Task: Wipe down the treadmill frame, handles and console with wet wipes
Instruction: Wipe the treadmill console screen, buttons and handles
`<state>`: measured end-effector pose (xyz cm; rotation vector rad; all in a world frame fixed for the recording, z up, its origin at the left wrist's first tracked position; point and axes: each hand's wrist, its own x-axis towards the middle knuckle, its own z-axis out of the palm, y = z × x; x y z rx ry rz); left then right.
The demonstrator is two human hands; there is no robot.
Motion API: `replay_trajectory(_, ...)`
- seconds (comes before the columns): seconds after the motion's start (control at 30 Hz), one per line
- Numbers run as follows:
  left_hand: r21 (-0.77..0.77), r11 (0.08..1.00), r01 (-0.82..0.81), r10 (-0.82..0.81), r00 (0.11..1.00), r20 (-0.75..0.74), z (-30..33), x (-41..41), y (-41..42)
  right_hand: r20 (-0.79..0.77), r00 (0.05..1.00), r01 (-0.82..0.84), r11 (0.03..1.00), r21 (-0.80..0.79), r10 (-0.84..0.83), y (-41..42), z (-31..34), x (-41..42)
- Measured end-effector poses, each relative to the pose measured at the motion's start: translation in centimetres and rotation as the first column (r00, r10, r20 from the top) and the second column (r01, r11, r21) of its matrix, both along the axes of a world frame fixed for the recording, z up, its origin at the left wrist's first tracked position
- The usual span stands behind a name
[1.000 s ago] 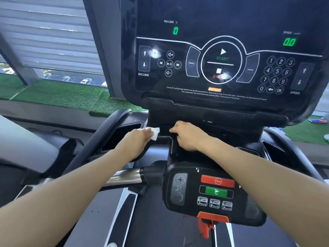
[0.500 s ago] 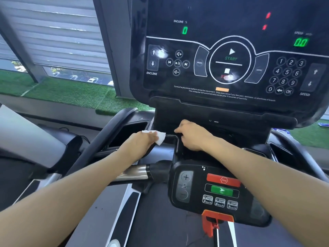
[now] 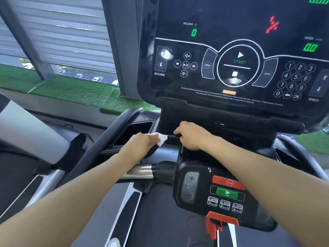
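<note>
Left hand (image 3: 142, 142) curled over a small folded white wet wipe (image 3: 162, 139), pressing it onto the black plastic ledge (image 3: 170, 139) under the tall glossy black touch console (image 3: 231, 59); wipe poking out toward 3 o'clock, almost touching the right hand (image 3: 191, 135). Right hand knuckles-up, fingers hooked over the same ledge edge, apparently bracing; nothing visibly held. Risks, as judged: wipe bunching or slipping from under the palm toward the dark open side pocket (image 3: 133, 131) at 9 o'clock; right forearm lying just above the lower black control pod (image 3: 213, 189) at 5 o'clock, able to nudge its red stop bar (image 3: 228, 182) or green go key (image 3: 227, 193); moisture pooling near buttons.
</note>
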<state>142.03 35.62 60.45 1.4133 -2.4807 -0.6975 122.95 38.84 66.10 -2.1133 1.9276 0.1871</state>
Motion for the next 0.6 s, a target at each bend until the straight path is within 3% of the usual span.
replay_trajectory(0.1,0.217,0.972,-0.091,0.107,0.992,-0.062,-0.1,1.4,-0.4,-0.006,1.0,-0.021,1.0,-0.006,0.021,-0.2,0.0,0.7)
replay_trajectory(0.2,0.234,0.969,-0.076,0.085,0.996,-0.027,-0.2,2.9,0.0,0.018,0.999,-0.041,0.999,-0.013,0.041,-0.6,0.1,1.6)
replay_trajectory(0.3,0.196,0.979,-0.05,0.065,0.995,-0.07,0.2,3.3,0.4,0.037,0.997,-0.07,0.997,-0.025,0.071,-1.0,0.1,2.4)
replay_trajectory(0.43,0.052,0.991,0.127,-0.131,0.987,0.091,0.3,3.1,0.4,0.05,0.996,-0.076,0.997,-0.024,0.077,-1.2,-0.3,2.7)
replay_trajectory(0.5,0.008,0.993,0.116,-0.116,0.993,-0.009,-0.6,3.1,0.1,0.055,0.997,-0.06,0.998,-0.021,0.061,-1.4,-0.5,2.6)
replay_trajectory(0.6,-0.09,0.99,0.113,-0.113,0.994,0.005,-2.2,3.3,-1.4,0.073,0.997,-0.038,0.999,-0.027,0.04,-1.9,-0.5,2.6)
